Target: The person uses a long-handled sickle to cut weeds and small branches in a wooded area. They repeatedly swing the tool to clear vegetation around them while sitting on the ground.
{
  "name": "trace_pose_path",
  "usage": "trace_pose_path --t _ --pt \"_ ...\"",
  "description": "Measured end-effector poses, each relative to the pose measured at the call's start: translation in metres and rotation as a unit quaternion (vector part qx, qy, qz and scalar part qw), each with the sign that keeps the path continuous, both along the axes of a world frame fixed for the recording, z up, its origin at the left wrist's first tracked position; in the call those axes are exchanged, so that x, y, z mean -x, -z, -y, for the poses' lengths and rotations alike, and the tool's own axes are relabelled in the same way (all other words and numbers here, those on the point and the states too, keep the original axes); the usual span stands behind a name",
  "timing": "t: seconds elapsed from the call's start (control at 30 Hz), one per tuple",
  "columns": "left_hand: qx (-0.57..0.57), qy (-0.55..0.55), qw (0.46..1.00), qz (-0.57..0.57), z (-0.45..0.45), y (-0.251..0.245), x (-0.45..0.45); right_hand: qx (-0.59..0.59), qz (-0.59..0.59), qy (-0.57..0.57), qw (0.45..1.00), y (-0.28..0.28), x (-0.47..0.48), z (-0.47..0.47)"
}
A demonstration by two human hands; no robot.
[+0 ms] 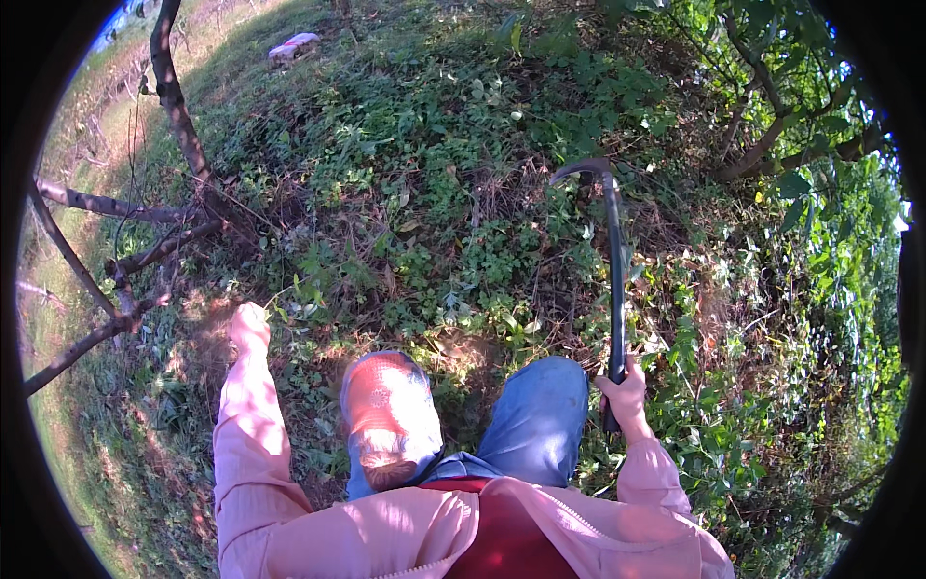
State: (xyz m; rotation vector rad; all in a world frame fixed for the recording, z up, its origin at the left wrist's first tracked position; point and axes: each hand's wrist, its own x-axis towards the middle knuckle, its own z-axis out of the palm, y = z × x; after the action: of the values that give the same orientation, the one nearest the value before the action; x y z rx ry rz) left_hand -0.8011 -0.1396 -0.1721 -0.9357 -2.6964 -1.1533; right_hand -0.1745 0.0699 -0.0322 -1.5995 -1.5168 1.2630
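My right hand [623, 396] is closed round the lower handle of a sickle [615, 275], whose long dark handle points away from me. Its curved metal blade [582, 167] bends left at the far end, over low weeds. At the left, my left hand [249, 329] is closed, with a thin green plant stem [278, 295] reaching out of it to the right. The fingers' inner side is hidden. Between the two hands are my knees in blue jeans [539, 412]; an orange-red patterned thing [383, 394] lies over the left knee.
Bare branches [177, 116] fork at the left, close beyond my left hand. Green weeds [463, 246] and dry stalks cover the ground ahead. Leafy branches [767, 137] hang at the upper right, and dense plants stand along the right. A pale and red bundle [294, 48] lies far off.
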Motion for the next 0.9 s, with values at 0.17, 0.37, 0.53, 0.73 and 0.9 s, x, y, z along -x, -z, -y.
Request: trace_pose_path --t 0.17,0.37,0.53,0.73,0.9 --pt "-0.03 0.026 0.957 -0.288 -0.051 -0.046 -0.034 -0.013 -0.028 -0.051 0.998 0.006 0.026 -0.067" --pt "-0.024 0.037 0.945 -0.323 -0.153 -0.097 -0.056 -0.106 -0.036 -0.056 0.992 -0.019 0.091 -0.183" --pt "0.007 -0.01 0.935 -0.355 -0.252 -0.123 -0.048 -0.128 -0.093 -0.078 0.984 -0.031 0.18 -0.282" --pt "-0.191 0.056 0.979 -0.054 -0.301 -0.147 -0.137 -0.04 0.014 -0.107 0.993 0.004 0.252 -0.232" --pt "-0.337 0.078 0.925 0.155 -0.289 -0.142 -0.164 0.097 0.022 -0.195 0.976 0.055 0.231 -0.123"
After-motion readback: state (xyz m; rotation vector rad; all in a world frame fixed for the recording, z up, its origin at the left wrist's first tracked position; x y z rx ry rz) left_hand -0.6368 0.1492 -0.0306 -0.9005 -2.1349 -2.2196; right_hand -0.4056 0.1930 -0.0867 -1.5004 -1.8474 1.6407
